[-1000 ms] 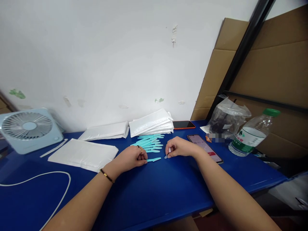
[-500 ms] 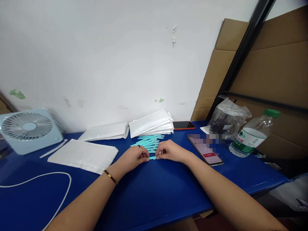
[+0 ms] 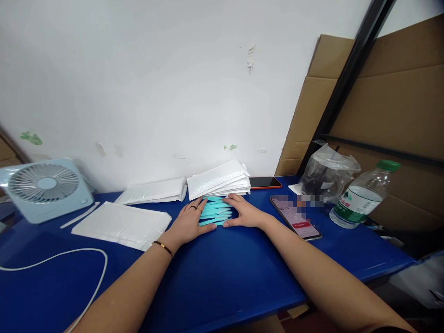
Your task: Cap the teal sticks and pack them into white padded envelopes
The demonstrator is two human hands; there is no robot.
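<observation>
A heap of several thin turquoise sticks point(image 3: 215, 212) lies on the blue table point(image 3: 222, 277). My left hand point(image 3: 189, 222) lies flat on the table against the heap's left side, fingers stretched out, with a ring on one finger. My right hand point(image 3: 243, 212) presses against the heap's right side, its fingers also extended. Both hands bracket the sticks and touch them; neither has lifted any.
Stacks of white padded envelopes point(image 3: 218, 179) point(image 3: 152, 190) point(image 3: 122, 224) lie behind and to the left. A light blue fan point(image 3: 45, 187) and a white cable point(image 3: 86, 273) are at left. Two phones point(image 3: 298, 217) point(image 3: 265, 182), a plastic bag point(image 3: 328, 175) and a water bottle point(image 3: 360, 196) are at right, with cardboard behind.
Both hands went from pinching a single stick in front of the heap to reaching forward, opening flat and closing in on the heap from both sides.
</observation>
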